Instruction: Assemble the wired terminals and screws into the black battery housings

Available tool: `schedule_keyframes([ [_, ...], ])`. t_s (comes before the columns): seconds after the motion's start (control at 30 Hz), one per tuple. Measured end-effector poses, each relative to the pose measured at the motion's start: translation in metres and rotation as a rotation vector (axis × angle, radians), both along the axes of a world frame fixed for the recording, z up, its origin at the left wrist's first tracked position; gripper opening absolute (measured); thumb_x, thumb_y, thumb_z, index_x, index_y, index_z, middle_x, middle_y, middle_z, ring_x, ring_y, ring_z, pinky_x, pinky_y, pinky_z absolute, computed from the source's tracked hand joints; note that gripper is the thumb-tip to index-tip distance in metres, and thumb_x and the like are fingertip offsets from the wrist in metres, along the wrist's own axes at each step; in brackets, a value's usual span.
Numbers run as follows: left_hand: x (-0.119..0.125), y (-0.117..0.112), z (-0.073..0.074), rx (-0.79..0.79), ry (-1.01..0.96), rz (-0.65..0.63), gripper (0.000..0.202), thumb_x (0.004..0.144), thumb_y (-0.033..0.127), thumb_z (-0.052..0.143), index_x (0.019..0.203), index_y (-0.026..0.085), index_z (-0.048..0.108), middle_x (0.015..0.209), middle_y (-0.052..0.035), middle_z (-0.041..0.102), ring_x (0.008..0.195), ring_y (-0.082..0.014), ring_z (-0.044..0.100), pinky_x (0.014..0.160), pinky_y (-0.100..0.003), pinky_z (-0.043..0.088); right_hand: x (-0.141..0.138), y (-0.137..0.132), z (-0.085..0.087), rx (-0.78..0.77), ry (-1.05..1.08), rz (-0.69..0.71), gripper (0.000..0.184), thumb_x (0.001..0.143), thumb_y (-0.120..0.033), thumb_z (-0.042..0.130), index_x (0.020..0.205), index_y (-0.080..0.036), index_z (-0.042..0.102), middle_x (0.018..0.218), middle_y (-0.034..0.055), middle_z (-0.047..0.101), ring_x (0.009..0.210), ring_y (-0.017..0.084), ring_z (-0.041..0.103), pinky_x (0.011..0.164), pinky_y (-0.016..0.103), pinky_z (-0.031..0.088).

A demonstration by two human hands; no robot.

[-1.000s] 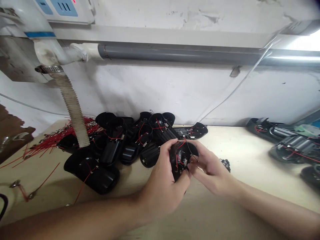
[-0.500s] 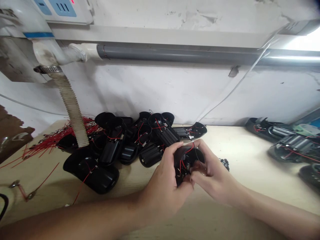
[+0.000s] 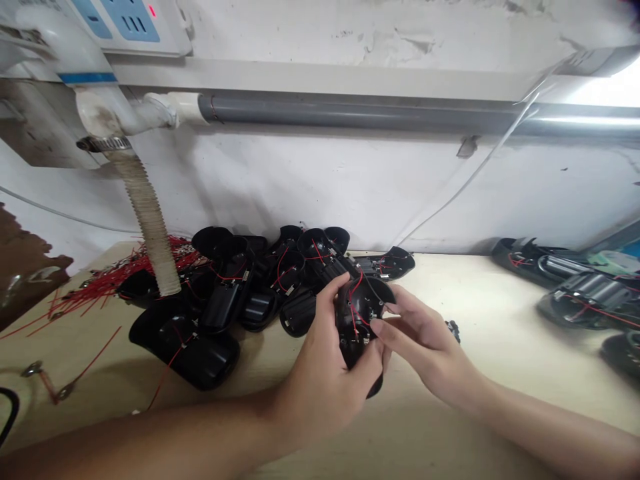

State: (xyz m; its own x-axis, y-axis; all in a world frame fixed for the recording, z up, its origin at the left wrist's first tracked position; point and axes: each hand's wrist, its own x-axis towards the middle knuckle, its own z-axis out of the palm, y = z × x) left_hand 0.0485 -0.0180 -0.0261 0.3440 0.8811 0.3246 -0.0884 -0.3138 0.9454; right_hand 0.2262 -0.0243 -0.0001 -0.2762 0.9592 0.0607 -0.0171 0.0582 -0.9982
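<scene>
My left hand [image 3: 325,380] is wrapped round a black plastic shell [image 3: 357,319] with red wires inside, holding it above the wooden bench [image 3: 490,293]. My right hand [image 3: 425,347] comes in from the right, its fingertips pinched at the shell's open face near a small metal part and a thin wire. Just behind the hands lies a pile of similar black shells [image 3: 250,293] with red wires.
A corrugated hose [image 3: 147,220] hangs down at the left beside a heap of loose red wires [image 3: 100,280]. A grey pipe [image 3: 375,113] runs along the white wall. More black parts [image 3: 575,287] lie at the right. A power strip [image 3: 125,20] sits top left.
The shell has been tilted and turned slightly in my left hand, and my right fingers shifted from its upper rim to its middle. The view moved a little.
</scene>
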Motion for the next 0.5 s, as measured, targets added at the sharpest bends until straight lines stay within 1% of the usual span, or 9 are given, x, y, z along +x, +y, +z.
schedule_keyframes([
  [0.07,-0.001,-0.004,0.000,0.027,0.034,-0.005,0.084,0.102,0.027,0.068,0.166,0.036,0.014,0.163,-0.0114,0.043,0.150,-0.0302,0.049,0.126,-0.054,0.043,0.002,0.003,-0.001,0.002,0.045,-0.048,0.018,0.103,-0.037,0.070,0.115,-0.024,0.065,0.094,0.0019,0.068,0.071,0.012,0.067,0.061,0.025,0.062],
  [0.13,-0.004,-0.012,-0.002,0.150,0.095,0.084,0.098,0.098,0.029,0.071,0.170,0.037,0.005,0.167,-0.0134,0.035,0.153,-0.0356,0.044,0.126,-0.058,0.041,0.005,0.007,0.001,0.029,0.066,-0.107,0.017,0.102,-0.038,0.073,0.099,-0.022,0.066,0.086,-0.0005,0.065,0.067,0.010,0.066,0.059,0.022,0.060],
  [0.2,-0.007,-0.019,-0.004,0.342,0.131,0.246,0.104,0.092,0.025,0.075,0.170,0.039,0.009,0.171,-0.0131,0.026,0.156,-0.0399,0.038,0.126,-0.061,0.039,0.007,0.010,0.006,0.048,0.032,-0.160,0.026,0.101,-0.040,0.074,0.089,-0.020,0.063,0.077,-0.0022,0.061,0.063,0.009,0.064,0.057,0.020,0.057],
  [0.27,-0.012,-0.022,-0.006,0.526,0.105,0.233,0.098,0.090,0.020,0.075,0.167,0.042,0.018,0.171,-0.0105,0.031,0.153,-0.0375,0.043,0.122,-0.056,0.044,0.008,0.013,0.012,0.042,-0.041,-0.215,0.031,0.099,-0.044,0.076,0.088,-0.020,0.062,0.073,-0.0027,0.060,0.059,0.009,0.063,0.054,0.020,0.055],
  [0.3,-0.014,-0.021,-0.006,0.642,0.102,0.030,0.087,0.093,0.019,0.071,0.163,0.042,0.025,0.165,-0.0097,0.043,0.146,-0.0343,0.052,0.117,-0.052,0.048,0.007,0.015,0.016,0.041,-0.077,-0.239,0.031,0.097,-0.046,0.078,0.091,-0.020,0.062,0.073,-0.0027,0.060,0.057,0.010,0.063,0.052,0.021,0.054],
  [0.33,-0.015,-0.020,-0.006,0.785,0.130,-0.285,0.074,0.096,0.020,0.068,0.159,0.036,0.033,0.158,-0.0103,0.053,0.140,-0.0313,0.058,0.113,-0.047,0.051,0.005,0.017,0.019,0.042,-0.105,-0.254,0.032,0.095,-0.048,0.080,0.097,-0.020,0.063,0.075,-0.0024,0.062,0.056,0.010,0.063,0.050,0.022,0.054],
  [0.37,-0.016,-0.017,-0.005,0.846,0.133,-0.410,0.057,0.097,0.020,0.066,0.149,0.031,0.045,0.144,-0.0065,0.066,0.128,-0.0251,0.066,0.107,-0.039,0.053,0.002,0.019,0.023,0.047,-0.127,-0.261,0.035,0.093,-0.049,0.081,0.105,-0.021,0.064,0.077,-0.0020,0.064,0.055,0.011,0.063,0.049,0.023,0.054],
  [0.43,-0.017,-0.012,-0.004,0.955,0.216,-0.553,0.021,0.102,0.017,0.059,0.123,0.017,0.058,0.114,-0.0062,0.076,0.098,-0.0186,0.071,0.089,-0.033,0.053,-0.009,0.025,0.031,0.080,-0.175,-0.233,0.040,0.092,-0.048,0.080,0.116,-0.021,0.063,0.081,-0.0012,0.067,0.053,0.011,0.061,0.049,0.026,0.053],
  [0.5,-0.016,-0.010,-0.002,1.047,0.353,-0.578,0.008,0.105,0.020,0.057,0.109,0.015,0.062,0.097,-0.0031,0.072,0.080,-0.0149,0.064,0.079,-0.034,0.049,-0.025,0.033,0.039,0.148,-0.266,-0.166,0.033,0.094,-0.042,0.077,0.116,-0.020,0.065,0.083,-0.0002,0.071,0.055,0.011,0.061,0.052,0.025,0.051],
])
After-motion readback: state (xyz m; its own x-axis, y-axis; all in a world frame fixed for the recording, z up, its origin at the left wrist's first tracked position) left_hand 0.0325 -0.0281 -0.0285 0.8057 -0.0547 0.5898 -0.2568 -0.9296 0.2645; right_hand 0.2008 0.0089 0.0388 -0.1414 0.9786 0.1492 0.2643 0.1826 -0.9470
